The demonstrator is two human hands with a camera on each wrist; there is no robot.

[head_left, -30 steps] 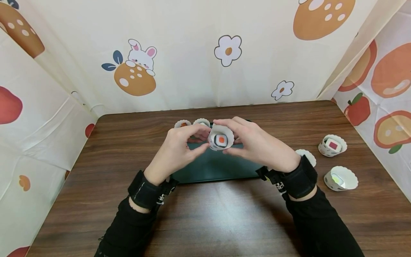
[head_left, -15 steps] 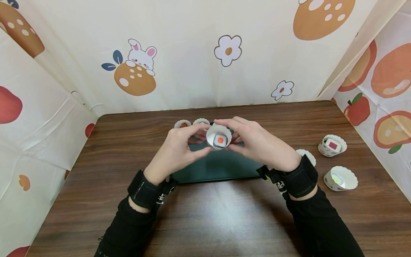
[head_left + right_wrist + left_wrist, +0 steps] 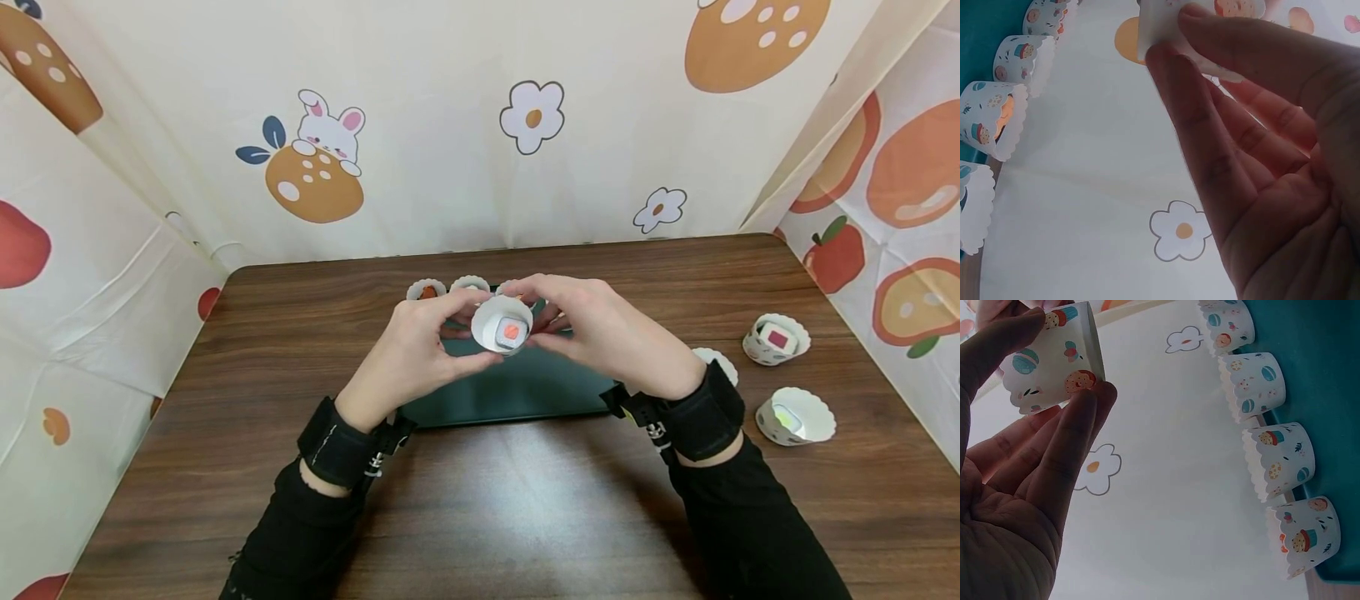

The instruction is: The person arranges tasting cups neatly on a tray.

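Green tray (image 3: 502,396): my landmark; it lies on the table (image 3: 480,533) beneath both of my hands.
Held cup (image 3: 487,321): raised above the tray, mouth tilted toward me, with a white piece (image 3: 512,332) with an orange centre inside it.
Left hand (image 3: 430,337): thumb and fingertips pinch the cup wall from the left, above the tray.
Right hand (image 3: 600,333): thumb and fingertips pinch the same cup from the right (the wrist view crops much of it, but contact shows).
Spill risk: the piece could slide out onto the tray; cause, tipping the mouth further down.
Crush risk: the wall, which I judge to be thin paper, could buckle; cause, both pinches squeezing inward at once.
Drop risk: the cup could twist or fall to the tray; cause, one hand letting go before the other bears the weight.
Cup row (image 3: 1288,459): stands closely spaced along the tray's far edge; my knuckles or the held cup could topple one, cause, a low forward reach.
Right wristband (image 3: 701,417): right of the tray, near a partly hidden cup (image 3: 717,362); a sideways sweep of my forearm could shove that cup.
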